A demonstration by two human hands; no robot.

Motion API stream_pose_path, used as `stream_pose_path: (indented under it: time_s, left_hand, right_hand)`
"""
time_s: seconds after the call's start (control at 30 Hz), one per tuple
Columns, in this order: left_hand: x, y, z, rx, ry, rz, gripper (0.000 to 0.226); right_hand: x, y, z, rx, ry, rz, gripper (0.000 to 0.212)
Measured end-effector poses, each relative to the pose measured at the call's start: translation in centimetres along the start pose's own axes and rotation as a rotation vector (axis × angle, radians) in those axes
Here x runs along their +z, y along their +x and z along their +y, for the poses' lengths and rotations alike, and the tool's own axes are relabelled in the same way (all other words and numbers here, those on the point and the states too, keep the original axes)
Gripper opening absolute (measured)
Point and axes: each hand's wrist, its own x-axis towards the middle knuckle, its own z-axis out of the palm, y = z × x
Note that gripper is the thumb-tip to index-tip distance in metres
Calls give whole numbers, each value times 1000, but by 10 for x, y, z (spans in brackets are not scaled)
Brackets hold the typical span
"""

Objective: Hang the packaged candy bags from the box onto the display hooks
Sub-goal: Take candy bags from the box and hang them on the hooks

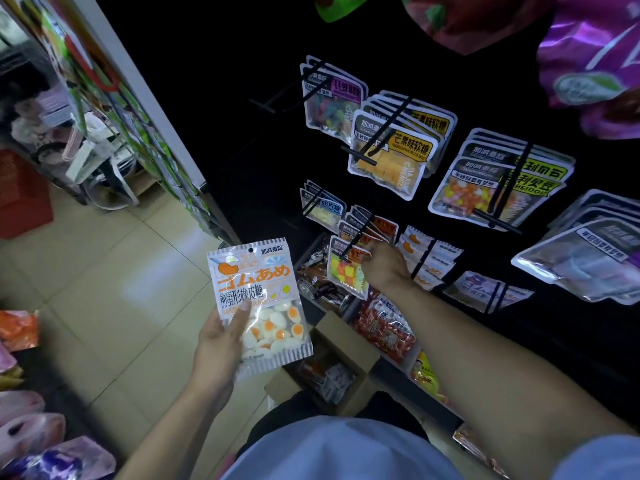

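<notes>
A black display wall fills the space ahead of me, studded with black hooks. Mango gummy bags hang in a thick stack on one hook, and a stack with yellow and pink candy beans hangs to their right. Grey-windowed bags crowd the far right edge. Lower down, fried-egg gummy bags already hang on a hook just right of my right hand. That hand reaches to the low hook carrying bags of yellow and pink cube candies; its fingers are at the front bag's top edge, but I cannot tell whether they are pinched or loose. My right forearm crosses in front of the red snack packs on the shelf below.

The open cardboard box sits on the tiled floor by my knees, with a few packets left inside.

My left hand holds one fried-egg gummy bag upright out over the floor, fingers clamped on its lower left, thumb across the front. It is white with grey striped seals, orange lettering, a round hang hole at the top, and a clear window showing little egg-shaped sweets.
</notes>
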Motion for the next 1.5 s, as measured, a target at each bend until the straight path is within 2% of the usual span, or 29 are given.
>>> stream_pose_path:
  time_s: [0.2, 0.43, 0.63, 0.77, 0.93, 1.5]
  left_hand:
    - [-2, -3, 0, -3, 5, 3, 29]
    - [-5, -4, 3, -19, 42, 12, 26]
    - [-6, -4, 4, -31, 53, 1, 26]
    - [-9, -4, 6, -36, 62, -8, 29]
    - [-13, -4, 7, -34, 67, -1, 29]
    - [3, -8, 7, -45, 81, 2, 27]
  right_hand:
    - [3, 2, -2, 33, -14, 21, 27]
    - [5, 1, -2, 38, -6, 23, 32]
    - [10, 6, -3, 66, 46, 15, 17]
    - [11, 9, -3, 85, 71, -9, 38]
    - [13, 14, 0, 99, 104, -8, 45]
    - [12, 18, 10, 96, 103, -15, 41]
